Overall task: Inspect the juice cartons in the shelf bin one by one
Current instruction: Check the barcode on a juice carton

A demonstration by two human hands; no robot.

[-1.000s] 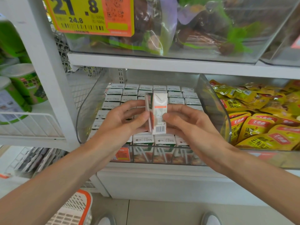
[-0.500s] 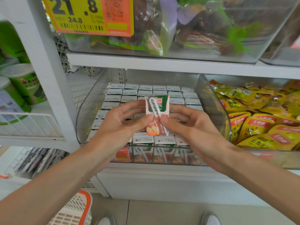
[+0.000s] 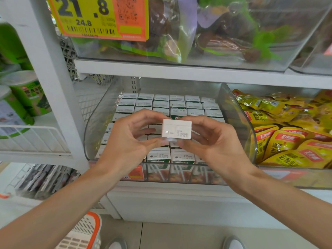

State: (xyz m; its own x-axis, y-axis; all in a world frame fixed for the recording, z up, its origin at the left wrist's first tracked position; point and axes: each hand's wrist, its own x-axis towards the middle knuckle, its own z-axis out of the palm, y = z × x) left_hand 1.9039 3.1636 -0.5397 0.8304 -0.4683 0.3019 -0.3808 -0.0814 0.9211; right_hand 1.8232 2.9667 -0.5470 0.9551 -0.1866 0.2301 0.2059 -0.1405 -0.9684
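Note:
A small juice carton (image 3: pixel 176 129) is held above the clear shelf bin (image 3: pixel 95 126), its white top with a printed date code turned toward me. My left hand (image 3: pixel 131 142) pinches its left side between thumb and fingers. My right hand (image 3: pixel 213 142) pinches its right side the same way. Below and behind it, several rows of like cartons (image 3: pixel 177 104) stand upright in the bin, white tops up. The front row (image 3: pixel 182 156) shows its printed fronts and straws through the bin's front wall.
A neighbouring clear bin (image 3: pixel 239 123) to the right holds yellow snack packets (image 3: pixel 287 141). Above, a shelf board (image 3: pixel 197 72) carries a bin of bagged goods with a yellow price tag (image 3: pixel 97 17). Green tubs (image 3: pixel 30 94) stand left. A white-and-orange basket (image 3: pixel 84 232) sits on the floor.
Both hands have turned the carton: a second ago its barcode side faced me, then its front with the straw, and now its white top.

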